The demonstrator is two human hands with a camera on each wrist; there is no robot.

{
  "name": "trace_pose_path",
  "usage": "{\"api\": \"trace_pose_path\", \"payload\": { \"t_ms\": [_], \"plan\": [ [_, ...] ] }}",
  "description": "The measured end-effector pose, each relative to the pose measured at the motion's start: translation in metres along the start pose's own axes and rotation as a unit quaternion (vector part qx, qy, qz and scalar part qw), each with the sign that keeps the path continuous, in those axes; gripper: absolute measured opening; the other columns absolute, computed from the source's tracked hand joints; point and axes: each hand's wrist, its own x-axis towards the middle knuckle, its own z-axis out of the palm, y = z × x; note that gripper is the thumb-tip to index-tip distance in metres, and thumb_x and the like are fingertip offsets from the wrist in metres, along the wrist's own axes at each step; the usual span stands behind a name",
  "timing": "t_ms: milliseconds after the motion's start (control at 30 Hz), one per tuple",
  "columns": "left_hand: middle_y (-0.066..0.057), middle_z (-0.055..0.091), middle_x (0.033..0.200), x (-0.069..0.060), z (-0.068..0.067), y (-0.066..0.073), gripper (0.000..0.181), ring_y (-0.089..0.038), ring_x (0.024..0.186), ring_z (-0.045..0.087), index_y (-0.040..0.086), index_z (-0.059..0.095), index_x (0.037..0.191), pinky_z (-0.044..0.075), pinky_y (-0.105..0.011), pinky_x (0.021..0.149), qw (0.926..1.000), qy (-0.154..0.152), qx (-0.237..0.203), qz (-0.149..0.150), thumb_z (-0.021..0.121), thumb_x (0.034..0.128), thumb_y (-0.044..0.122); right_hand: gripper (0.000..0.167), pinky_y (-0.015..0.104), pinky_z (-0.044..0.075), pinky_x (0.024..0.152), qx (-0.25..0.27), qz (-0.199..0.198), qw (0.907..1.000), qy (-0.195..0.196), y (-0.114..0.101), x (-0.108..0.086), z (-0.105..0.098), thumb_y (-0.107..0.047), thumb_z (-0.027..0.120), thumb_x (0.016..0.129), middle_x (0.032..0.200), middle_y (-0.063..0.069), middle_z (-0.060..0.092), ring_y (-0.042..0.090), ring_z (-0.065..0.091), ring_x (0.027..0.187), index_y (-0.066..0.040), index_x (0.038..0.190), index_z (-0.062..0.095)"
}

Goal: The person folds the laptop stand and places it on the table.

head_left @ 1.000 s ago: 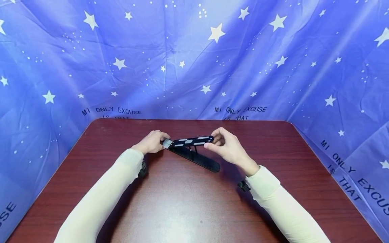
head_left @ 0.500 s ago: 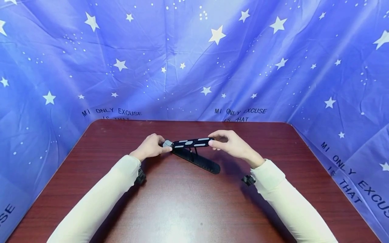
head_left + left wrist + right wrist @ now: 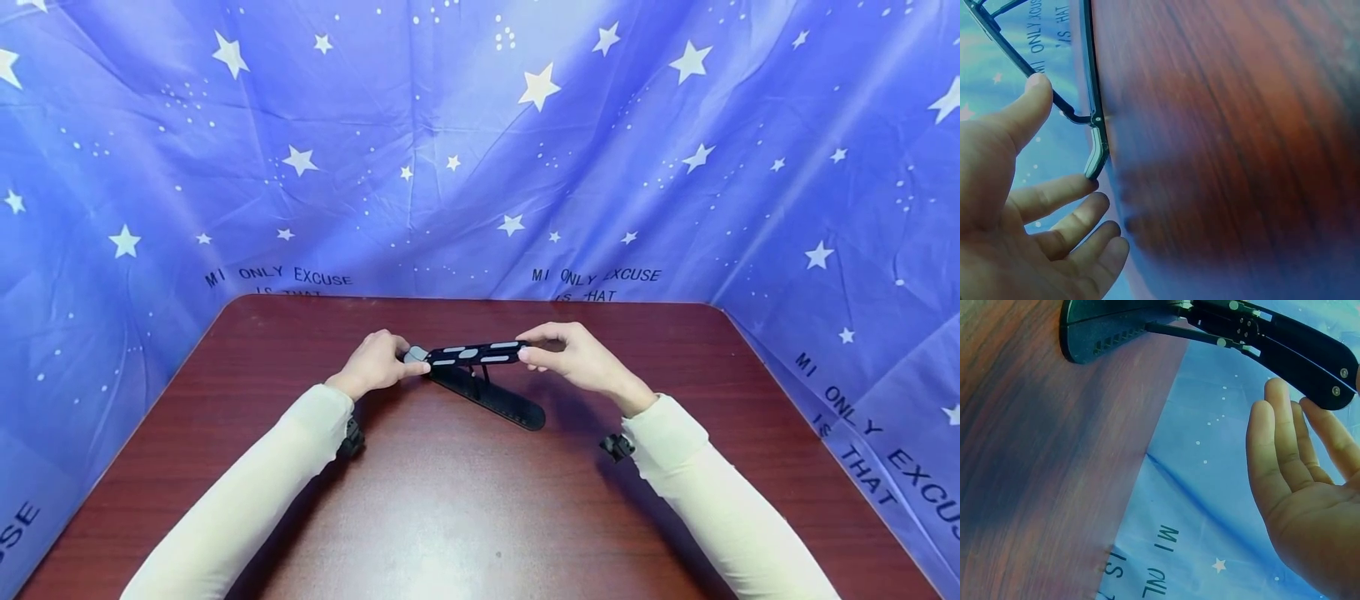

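A black folding laptop stand (image 3: 468, 353) with grey pads stands on the table, its two sides close together. Its upper part is raised from the base (image 3: 510, 406) on a thin strut (image 3: 1191, 334). At the hinged end with the grey lip, my left hand (image 3: 373, 364) pinches the stand. In the left wrist view the thumb (image 3: 1036, 94) lies against the upper bar and the index fingertip touches the lip (image 3: 1094, 159); the other fingers are loosely bent. My right hand (image 3: 581, 362) holds the raised free end between thumb and index finger. The right thumb is mostly outside the right wrist view.
The brown wood-grain table (image 3: 450, 500) reaches back to a blue star-printed curtain (image 3: 420, 125), which hangs behind it and along both sides. Black wrist cameras (image 3: 617, 447) sit under both cuffs.
My left thumb has come onto the near side of the stand by the hinge. The right hand has shifted slightly, still at the raised end. The stand has hardly moved.
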Motion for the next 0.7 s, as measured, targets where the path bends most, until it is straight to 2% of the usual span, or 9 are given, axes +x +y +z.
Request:
{"api": "trace_pose_path", "payload": {
  "t_ms": [167,300,400,533,700],
  "plan": [
    [-0.01,0.068,0.098,0.004,0.001,-0.001,0.058,-0.022,0.086,0.055,0.0,0.068,0.112,0.047,-0.037,0.08,0.9998,-0.001,0.0,0.02,0.073,0.0803,0.048,0.032,0.032,0.054,0.066,-0.011,-0.008,0.9998,0.014,0.001,-0.001,0.003,-0.02,0.07,0.088,0.09,0.01,0.069,0.021,0.067,0.076,-0.003,0.114,0.067],
    [-0.005,0.068,0.09,0.009,0.001,-0.005,0.052,-0.02,0.079,0.053,0.002,0.07,0.11,0.046,-0.034,0.074,0.9991,-0.009,0.002,0.04,0.072,0.0815,0.046,0.03,0.037,0.055,0.067,-0.02,-0.017,0.9992,0.029,0.001,-0.003,0.008,-0.021,0.072,0.086,0.088,0.006,0.07,0.025,0.068,0.077,-0.004,0.111,0.069],
    [-0.003,0.069,0.089,0.013,0.001,-0.008,0.05,-0.019,0.077,0.053,0.003,0.07,0.11,0.046,-0.033,0.074,0.998,-0.017,0.002,0.061,0.072,0.0824,0.044,0.03,0.036,0.055,0.068,-0.022,-0.018,0.9986,0.043,-0.001,-0.005,0.013,-0.022,0.074,0.084,0.09,0.004,0.07,0.028,0.068,0.079,-0.005,0.108,0.069],
    [-0.009,0.071,0.098,0.02,0.0,-0.011,0.051,-0.02,0.084,0.059,0.001,0.068,0.115,0.049,-0.037,0.081,0.9958,-0.022,0.006,0.089,0.072,0.0834,0.041,0.028,0.028,0.052,0.066,-0.03,-0.015,0.9975,0.062,-0.004,-0.008,0.02,-0.024,0.076,0.082,0.09,0.003,0.07,0.021,0.067,0.077,-0.009,0.105,0.071],
    [-0.016,0.068,0.109,0.029,-0.001,-0.012,0.054,-0.025,0.097,0.062,0.0,0.064,0.122,0.048,-0.041,0.088,0.9932,-0.035,0.013,0.111,0.071,0.0848,0.039,0.027,0.025,0.048,0.064,-0.034,0.007,0.9966,0.075,-0.012,-0.01,0.028,-0.022,0.077,0.081,0.088,0.006,0.069,0.014,0.064,0.071,-0.008,0.103,0.071]
  ]
}}
